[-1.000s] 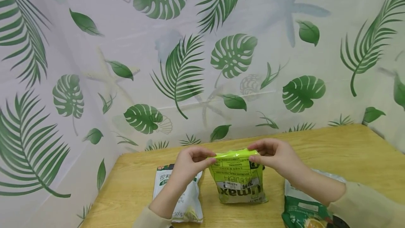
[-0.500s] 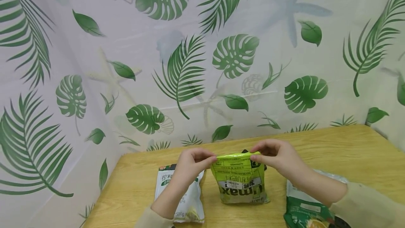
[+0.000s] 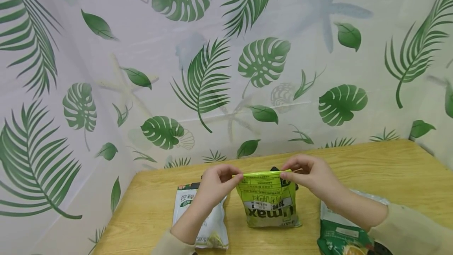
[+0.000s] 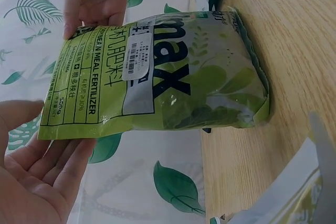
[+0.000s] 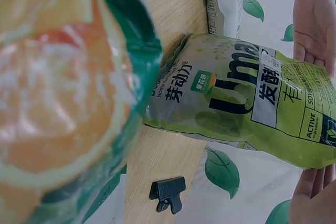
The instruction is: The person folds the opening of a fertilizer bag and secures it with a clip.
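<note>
A lime-green bag of soybean meal fertilizer (image 3: 270, 204) stands upright on the table between both hands. My left hand (image 3: 217, 182) pinches the left end of its top edge between thumb and fingers. At the opposite top corner, my right hand (image 3: 311, 174) pinches the edge the same way. The top edge is stretched straight between them. In the left wrist view the bag's printed front (image 4: 173, 72) carries a white barcode sticker (image 4: 138, 56). A black clip (image 5: 169, 192) lies on the table behind the bag, mostly hidden by it in the head view.
A white 500g bag (image 3: 210, 227) lies left of the fertilizer, partly behind the left forearm. Under the right forearm lies a green and white bag with orange fruit printed on it (image 3: 341, 231). A leaf-patterned curtain (image 3: 226, 89) rises behind the wooden table (image 3: 382, 168).
The bag's top, uneven and bulging a second ago, is now pulled into a straight, narrow edge. Part of the black clip shows behind it. Both hands keep their hold at the corners.
</note>
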Available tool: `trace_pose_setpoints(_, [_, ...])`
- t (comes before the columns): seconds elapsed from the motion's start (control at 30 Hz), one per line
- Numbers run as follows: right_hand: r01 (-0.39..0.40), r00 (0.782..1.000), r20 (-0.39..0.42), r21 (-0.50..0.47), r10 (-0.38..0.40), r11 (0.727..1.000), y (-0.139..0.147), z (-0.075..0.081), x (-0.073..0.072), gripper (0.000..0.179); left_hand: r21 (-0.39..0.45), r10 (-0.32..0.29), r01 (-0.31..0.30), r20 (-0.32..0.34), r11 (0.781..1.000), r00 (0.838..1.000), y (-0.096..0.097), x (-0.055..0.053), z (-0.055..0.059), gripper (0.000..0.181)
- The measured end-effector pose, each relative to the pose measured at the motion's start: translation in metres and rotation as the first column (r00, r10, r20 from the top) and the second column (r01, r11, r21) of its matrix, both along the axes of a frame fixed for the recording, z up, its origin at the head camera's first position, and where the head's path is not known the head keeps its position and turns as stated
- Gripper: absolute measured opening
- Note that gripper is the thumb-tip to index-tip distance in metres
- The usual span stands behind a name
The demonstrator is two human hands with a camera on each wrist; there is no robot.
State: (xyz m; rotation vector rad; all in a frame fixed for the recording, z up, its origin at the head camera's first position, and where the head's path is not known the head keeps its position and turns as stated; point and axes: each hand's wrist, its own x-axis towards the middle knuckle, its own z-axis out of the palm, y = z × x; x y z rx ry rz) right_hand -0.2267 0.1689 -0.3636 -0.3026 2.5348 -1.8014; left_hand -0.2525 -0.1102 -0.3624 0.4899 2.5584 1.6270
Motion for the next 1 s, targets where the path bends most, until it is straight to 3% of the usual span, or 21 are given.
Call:
trace_pose_setpoints(0.3, [-0.017,1.000,0.020,0.009,0.017,1.000,-0.003,0.003,0.000,0.028,-0.061,-0.061,0.055,-0.097,0.997,0.993,0.009,-0.004,-0.003,0.019])
trace_pose_setpoints(0.7, [-0.109,0.994,-0.031,-0.016,0.109,0.994,-0.011,0.003,-0.002,0.030,-0.036,-0.055,0.051,-0.112,0.998,0.992,0.020,-0.007,-0.001,0.012])
trace_pose_setpoints(1.0, [-0.034,0.999,-0.001,0.020,0.034,0.999,-0.020,0.004,-0.004,0.029,0.025,-0.031,0.035,-0.143,0.999,0.989,0.023,-0.006,-0.004,0.013])
